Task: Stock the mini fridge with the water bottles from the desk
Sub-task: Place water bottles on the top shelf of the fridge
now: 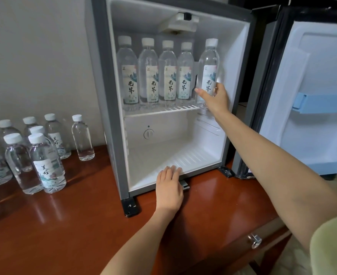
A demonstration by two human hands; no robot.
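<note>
Clear plastic water bottle (208,68), white-capped, stands upright with its long axis vertical at the right end of the wire shelf (181,108) in the upper compartment of the mini fridge (102,96). The right hand (215,97) grips it low on the label from the front, fingers and thumb curled round the body. Whether the base is already seated on the wires cannot be told, as the hand covers it. Four matching bottles (168,76) stand in a row to its left, and a narrow gap separates the held bottle from the nearest one. The left hand (169,185) lies flat, fingers straight, on the front lip of the lower compartment and holds nothing. Remaining stock (44,161) stands upright on the wooden desk (64,225), to the left of the fridge and well apart from the right hand. By this layout the left hand is the nearer one for the next pick, once the held bottle is seated and let go. With the upper row nearly full, the lower compartment is the likely destination.
</note>
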